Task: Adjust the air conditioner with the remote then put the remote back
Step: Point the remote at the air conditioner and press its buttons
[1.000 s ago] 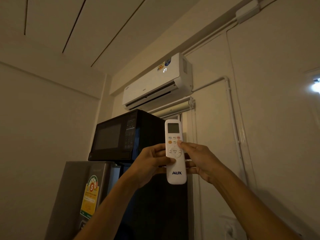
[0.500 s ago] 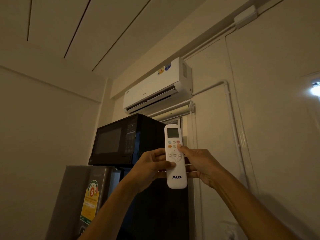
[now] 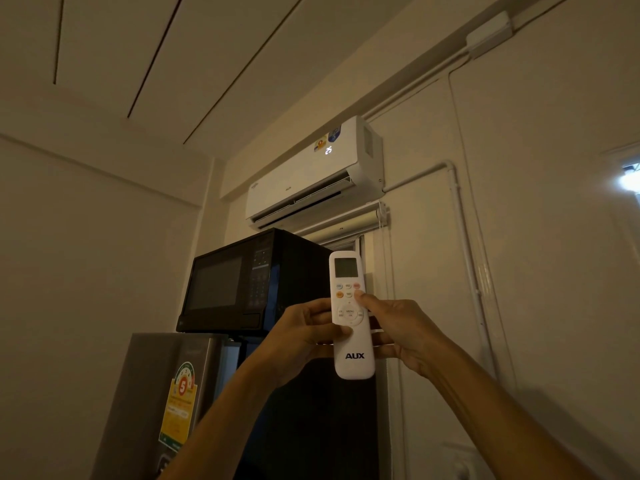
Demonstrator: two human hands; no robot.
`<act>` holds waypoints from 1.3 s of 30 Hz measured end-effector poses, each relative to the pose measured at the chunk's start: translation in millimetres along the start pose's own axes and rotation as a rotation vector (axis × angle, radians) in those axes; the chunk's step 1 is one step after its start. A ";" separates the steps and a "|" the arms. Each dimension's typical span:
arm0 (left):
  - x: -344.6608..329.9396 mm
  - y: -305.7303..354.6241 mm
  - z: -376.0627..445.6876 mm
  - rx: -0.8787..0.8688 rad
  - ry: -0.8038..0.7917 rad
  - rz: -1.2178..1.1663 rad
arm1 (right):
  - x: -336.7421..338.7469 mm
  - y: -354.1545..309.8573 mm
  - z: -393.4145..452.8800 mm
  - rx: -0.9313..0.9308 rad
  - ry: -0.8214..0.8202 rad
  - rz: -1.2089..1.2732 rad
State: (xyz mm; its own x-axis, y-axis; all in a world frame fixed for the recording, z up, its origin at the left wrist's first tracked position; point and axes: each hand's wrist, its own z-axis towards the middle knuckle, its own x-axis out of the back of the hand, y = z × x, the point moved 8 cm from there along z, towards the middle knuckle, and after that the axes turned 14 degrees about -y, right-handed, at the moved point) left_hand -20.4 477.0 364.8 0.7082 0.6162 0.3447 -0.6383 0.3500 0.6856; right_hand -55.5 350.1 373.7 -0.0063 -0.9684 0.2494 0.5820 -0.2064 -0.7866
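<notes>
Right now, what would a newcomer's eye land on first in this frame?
Probably the white AUX remote, held upright at centre by both hands, the right hand with its thumb on the buttons and the left hand gripping the side. Above it, the wall-mounted air conditioner shows lit digits. To the left, a black microwave sits on a grey fridge.
</notes>
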 end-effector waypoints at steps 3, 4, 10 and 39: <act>0.3 -0.9 0.2 0.002 0.000 -0.002 | -0.1 -0.4 0.2 -0.001 -0.003 0.000; 0.5 -0.9 0.4 0.002 -0.002 -0.002 | -0.1 -0.6 0.2 -0.001 -0.004 0.001; 0.5 -1.2 0.9 0.003 -0.011 -0.016 | -0.3 -0.8 0.3 -0.003 -0.010 0.002; -0.5 1.7 1.1 0.004 -0.004 -0.003 | -0.7 -3.9 -1.0 -0.012 -0.008 0.005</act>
State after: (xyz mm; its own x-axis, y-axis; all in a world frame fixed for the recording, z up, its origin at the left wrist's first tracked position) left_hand -21.5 476.4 366.5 0.7110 0.6125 0.3455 -0.6351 0.3484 0.6894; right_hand -58.6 351.5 376.1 0.0029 -0.9682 0.2502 0.5719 -0.2037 -0.7947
